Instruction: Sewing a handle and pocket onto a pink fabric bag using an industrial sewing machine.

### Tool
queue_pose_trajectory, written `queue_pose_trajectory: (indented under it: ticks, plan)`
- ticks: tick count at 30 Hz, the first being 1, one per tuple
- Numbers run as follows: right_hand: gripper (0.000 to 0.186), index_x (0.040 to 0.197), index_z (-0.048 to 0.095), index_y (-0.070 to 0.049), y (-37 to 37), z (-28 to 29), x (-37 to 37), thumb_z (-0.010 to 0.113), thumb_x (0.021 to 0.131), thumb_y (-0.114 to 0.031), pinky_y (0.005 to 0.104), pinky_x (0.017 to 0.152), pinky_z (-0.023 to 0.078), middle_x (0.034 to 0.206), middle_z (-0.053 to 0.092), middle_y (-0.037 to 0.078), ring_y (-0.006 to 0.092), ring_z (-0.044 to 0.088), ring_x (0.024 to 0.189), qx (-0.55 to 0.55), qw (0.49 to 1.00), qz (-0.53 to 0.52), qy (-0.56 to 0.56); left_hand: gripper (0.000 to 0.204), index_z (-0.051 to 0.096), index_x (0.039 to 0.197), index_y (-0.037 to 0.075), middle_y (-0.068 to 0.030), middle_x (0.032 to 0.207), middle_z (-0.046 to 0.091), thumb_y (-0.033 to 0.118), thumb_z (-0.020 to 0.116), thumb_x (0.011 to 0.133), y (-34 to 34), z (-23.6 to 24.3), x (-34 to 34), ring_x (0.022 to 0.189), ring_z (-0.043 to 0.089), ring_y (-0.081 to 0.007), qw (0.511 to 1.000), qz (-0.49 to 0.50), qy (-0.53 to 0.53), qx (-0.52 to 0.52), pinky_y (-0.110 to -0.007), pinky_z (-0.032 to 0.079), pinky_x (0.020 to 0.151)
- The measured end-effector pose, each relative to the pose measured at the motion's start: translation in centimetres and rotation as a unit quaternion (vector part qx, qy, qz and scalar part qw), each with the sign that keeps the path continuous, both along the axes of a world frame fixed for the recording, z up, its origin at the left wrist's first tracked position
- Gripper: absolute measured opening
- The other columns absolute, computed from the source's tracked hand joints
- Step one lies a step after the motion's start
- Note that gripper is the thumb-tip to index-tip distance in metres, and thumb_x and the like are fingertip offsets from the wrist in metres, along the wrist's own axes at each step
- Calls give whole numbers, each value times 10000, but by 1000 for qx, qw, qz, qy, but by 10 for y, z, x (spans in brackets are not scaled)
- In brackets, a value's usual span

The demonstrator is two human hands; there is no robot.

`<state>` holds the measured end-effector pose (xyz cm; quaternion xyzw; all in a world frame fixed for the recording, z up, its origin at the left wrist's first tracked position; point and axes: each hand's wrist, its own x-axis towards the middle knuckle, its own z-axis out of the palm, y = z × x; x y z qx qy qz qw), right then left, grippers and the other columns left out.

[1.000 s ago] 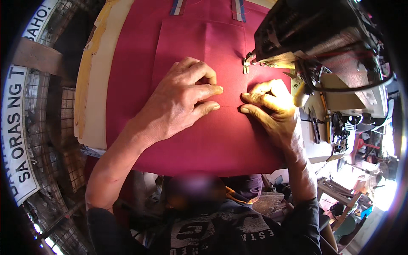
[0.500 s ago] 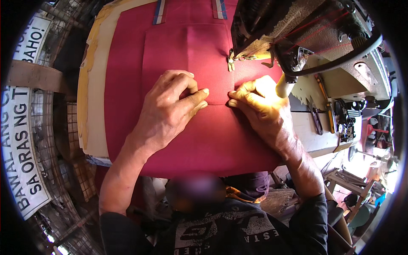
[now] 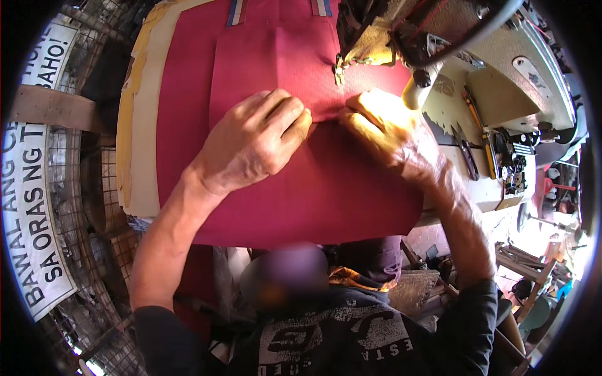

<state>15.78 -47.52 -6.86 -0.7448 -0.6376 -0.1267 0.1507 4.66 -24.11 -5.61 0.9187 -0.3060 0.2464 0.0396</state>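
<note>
A large piece of dark red fabric (image 3: 301, 200) covers the sewing table, with a rectangular red panel (image 3: 251, 69) lying on top of it. My left hand (image 3: 260, 138) is closed, its fingertips pinching the panel's near edge. Close by on the right, my right hand (image 3: 392, 128) pinches the same edge, brightly lit by a lamp. Between the two hands a short stretch of that edge shows, slightly raised. Just beyond them, the sewing machine's presser foot (image 3: 339, 70) stands at the panel's right side. Fingertips of both hands are partly hidden.
The sewing machine head (image 3: 376, 37) rises at the far right, its small lamp (image 3: 416, 91) near my right hand. Thread snips (image 3: 465, 152) and an orange-handled tool (image 3: 489, 156) lie right of the fabric. Striped straps (image 3: 237, 12) run at the far edge. Wire mesh (image 3: 75, 169) stands left.
Both hands have moved away from me, toward the presser foot, with the panel's near edge. My left fingers have curled in more tightly. The machine appears higher in the picture.
</note>
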Motion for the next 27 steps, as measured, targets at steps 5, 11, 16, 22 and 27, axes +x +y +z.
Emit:
queue_pose_trajectory:
  ticks: [5,11,16,22,27]
  plan:
    - [174,981,661,-118,10,16,3,615,836,-202,352,717,527,989,537,28,176,617,896,-7,989,69,-130,293,719,1082,-26,-66,840,547,45,695,798,4,4,4,801,601,-212,998,-44,-5,44,-339,543,664]
    - [190,1027,664,-114,12,17,4,589,859,-161,368,809,550,1045,564,26,201,628,963,-80,991,62,-90,284,706,1116,-19,-74,897,574,60,698,842,8,9,7,836,608,-236,990,-80,-18,113,-375,550,773]
    - [441,1277,638,-135,-21,1,-11,582,844,-77,455,979,460,1230,602,87,308,586,1124,-17,998,-34,57,378,684,1184,-9,-86,940,582,72,645,817,6,5,6,898,602,-245,996,-61,19,64,-384,534,857]
    - [449,1261,677,-132,-29,-3,-17,595,834,-18,450,979,463,1209,642,116,334,593,1097,40,976,-92,191,508,644,1331,81,-79,972,558,98,572,829,7,8,11,949,565,-240,994,-41,66,72,-364,507,903]
    - [371,1187,718,-54,-27,-8,-12,600,856,63,382,912,486,1093,686,130,304,652,997,99,949,-118,275,539,625,1378,119,-76,972,556,101,558,843,5,17,14,942,556,-248,988,-54,121,78,-371,501,909]
